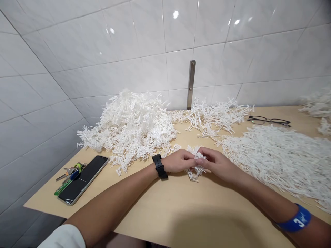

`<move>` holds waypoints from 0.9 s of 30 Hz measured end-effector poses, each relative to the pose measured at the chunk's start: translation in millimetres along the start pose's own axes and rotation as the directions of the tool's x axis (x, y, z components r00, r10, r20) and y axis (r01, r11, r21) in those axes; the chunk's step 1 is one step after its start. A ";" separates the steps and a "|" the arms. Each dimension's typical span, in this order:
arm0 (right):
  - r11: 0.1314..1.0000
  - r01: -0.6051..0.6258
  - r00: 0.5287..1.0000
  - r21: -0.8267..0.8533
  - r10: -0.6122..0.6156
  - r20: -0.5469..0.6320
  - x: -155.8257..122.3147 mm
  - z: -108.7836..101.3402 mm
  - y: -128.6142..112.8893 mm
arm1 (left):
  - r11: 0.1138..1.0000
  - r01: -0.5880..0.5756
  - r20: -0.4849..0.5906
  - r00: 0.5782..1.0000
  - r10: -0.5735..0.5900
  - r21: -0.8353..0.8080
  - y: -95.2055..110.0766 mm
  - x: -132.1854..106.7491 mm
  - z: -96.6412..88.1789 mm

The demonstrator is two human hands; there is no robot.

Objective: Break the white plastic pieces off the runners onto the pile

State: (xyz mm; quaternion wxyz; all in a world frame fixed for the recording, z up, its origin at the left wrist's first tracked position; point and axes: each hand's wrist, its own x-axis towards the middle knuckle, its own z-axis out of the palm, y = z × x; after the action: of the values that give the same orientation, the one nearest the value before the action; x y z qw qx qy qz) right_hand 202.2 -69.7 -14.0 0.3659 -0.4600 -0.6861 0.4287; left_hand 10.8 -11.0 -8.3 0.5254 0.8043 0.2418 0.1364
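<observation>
Left hand and right hand together, fingers clamped from both sides on a small tuft of white spiky strands, with loose ends poking out above and below the grip. Black watch on the left wrist; blue wristband around the right forearm. Tuft and hands over the middle of the table, a pale wooden top. Just past the left hand, toward the far edge, a large heap of the same white strands, with a thinner scatter beside it along the wall. To the right, a broad flat mat of strands reaching the right edge, and another pile in the far right corner. Black-framed glasses near the far edge. Along the left edge, a phone lying face up, with keys just beside it. Above the far edge, a white tile wall with an upright metal strip.
</observation>
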 end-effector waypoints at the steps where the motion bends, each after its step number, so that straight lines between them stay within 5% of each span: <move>1: 1.000 0.004 1.000 -0.012 -0.004 0.011 -0.9 0.3 -0.8 | 1.000 0.004 0.018 1.000 -0.004 0.016 0.6 -0.2 -0.8; 10: 0.997 -0.007 1.000 -0.074 0.007 -0.001 -0.4 2.3 -6.2 | 0.999 -0.022 0.078 0.997 0.024 -0.034 4.9 -2.0 -2.2; 27: 0.934 -0.094 0.994 0.344 0.106 -0.017 7.2 -9.2 9.9 | 0.986 -0.166 -0.178 0.970 0.167 0.019 -5.4 4.2 1.6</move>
State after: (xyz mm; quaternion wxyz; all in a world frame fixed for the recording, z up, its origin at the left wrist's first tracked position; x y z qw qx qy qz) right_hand 211.3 -58.5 -18.9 0.4300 -0.4310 -0.5702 0.5515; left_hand 13.9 -8.2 -14.1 0.4867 0.8072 0.2201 0.2513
